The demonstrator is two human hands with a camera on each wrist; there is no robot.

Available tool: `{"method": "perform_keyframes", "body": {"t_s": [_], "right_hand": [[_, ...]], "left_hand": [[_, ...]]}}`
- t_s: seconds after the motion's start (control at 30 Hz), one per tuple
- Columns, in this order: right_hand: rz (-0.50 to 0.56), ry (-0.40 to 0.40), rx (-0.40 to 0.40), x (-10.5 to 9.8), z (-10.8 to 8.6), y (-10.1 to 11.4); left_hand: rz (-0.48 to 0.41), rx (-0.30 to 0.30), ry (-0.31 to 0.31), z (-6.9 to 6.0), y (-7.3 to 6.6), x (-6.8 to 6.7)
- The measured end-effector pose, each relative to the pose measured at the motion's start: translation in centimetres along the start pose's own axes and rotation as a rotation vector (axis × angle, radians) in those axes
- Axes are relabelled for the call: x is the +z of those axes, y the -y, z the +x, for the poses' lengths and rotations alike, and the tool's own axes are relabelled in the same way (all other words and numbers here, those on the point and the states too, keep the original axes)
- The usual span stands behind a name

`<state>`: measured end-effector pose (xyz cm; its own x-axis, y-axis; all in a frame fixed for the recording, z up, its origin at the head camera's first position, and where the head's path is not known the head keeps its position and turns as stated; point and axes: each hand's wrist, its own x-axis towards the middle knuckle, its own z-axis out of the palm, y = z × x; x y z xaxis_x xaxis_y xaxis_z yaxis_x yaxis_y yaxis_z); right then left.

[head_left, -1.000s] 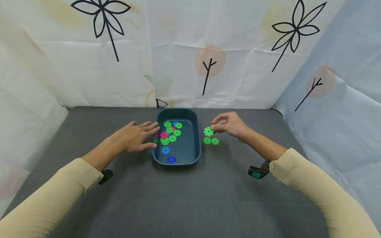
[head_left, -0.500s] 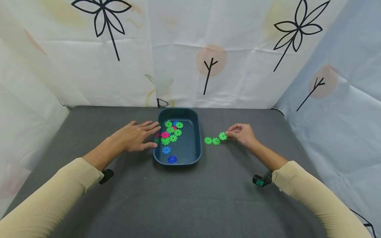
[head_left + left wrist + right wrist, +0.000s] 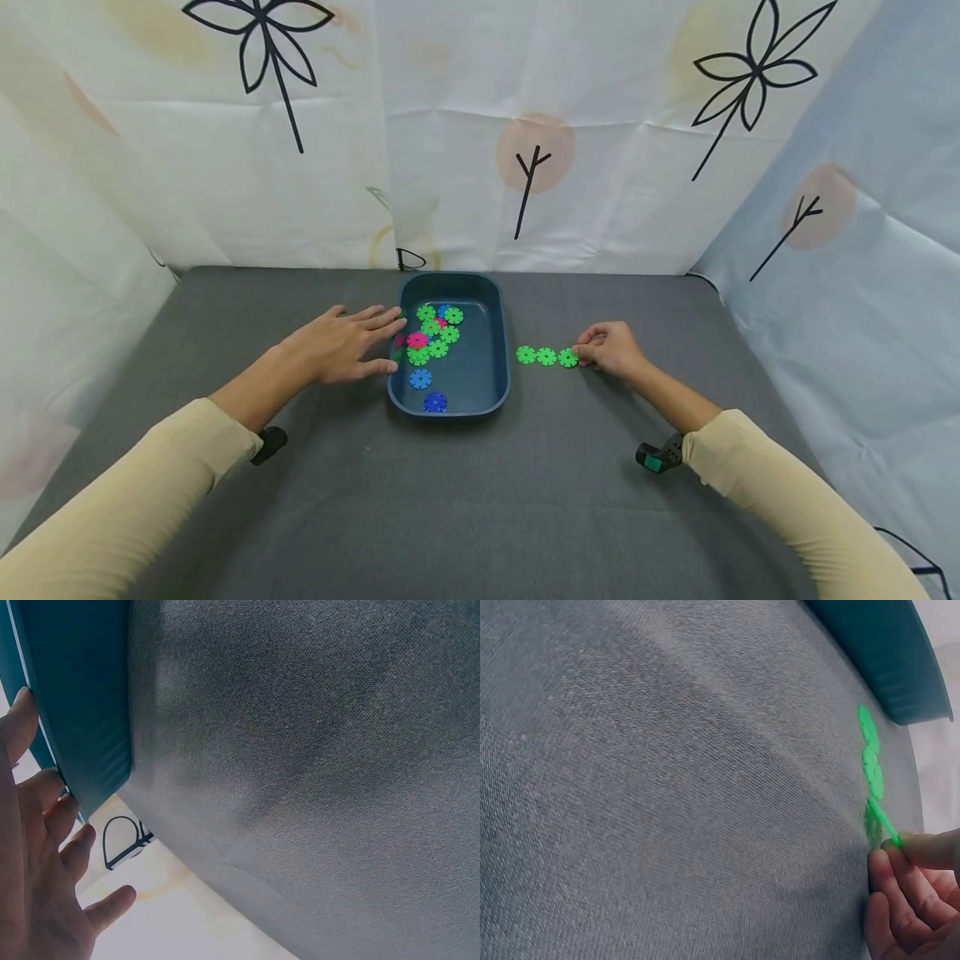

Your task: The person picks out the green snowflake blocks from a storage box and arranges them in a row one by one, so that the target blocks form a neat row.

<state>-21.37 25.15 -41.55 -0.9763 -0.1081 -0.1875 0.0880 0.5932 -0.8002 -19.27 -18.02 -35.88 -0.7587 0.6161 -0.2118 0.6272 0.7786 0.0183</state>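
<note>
Green disc [image 3: 565, 358]: pinching its right edge with the right hand [image 3: 611, 348], holding it right of two discs [image 3: 547, 357], nearer the far edge of the desk [image 3: 480, 500], resting the spread left hand [image 3: 337, 343] against the tray [image 3: 476, 358].

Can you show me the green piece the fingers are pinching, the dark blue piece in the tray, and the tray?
Green piece [image 3: 566, 358]: head view, middle of its face.
Dark blue piece [image 3: 435, 402]: head view, middle of its face.
Tray [image 3: 478, 358]: head view, bare part of its inside bottom.

Pinched green disc [image 3: 567, 358] now lower, farther right
</note>
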Motion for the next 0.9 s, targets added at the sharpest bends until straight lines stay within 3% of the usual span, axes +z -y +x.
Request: {"method": "perform_keyframes", "body": {"t_s": [0.4,0.9], "right_hand": [[-0.074,-0.03,-0.001,0.23,0.06,-0.16],[-0.241,-0.095,-0.063,0.65,0.06,-0.51]], "left_hand": [[0.006,-0.005,0.002,0.08,-0.03,0.11],[-0.001,-0.001,-0.002,0.0,0.01,0.05]]}}
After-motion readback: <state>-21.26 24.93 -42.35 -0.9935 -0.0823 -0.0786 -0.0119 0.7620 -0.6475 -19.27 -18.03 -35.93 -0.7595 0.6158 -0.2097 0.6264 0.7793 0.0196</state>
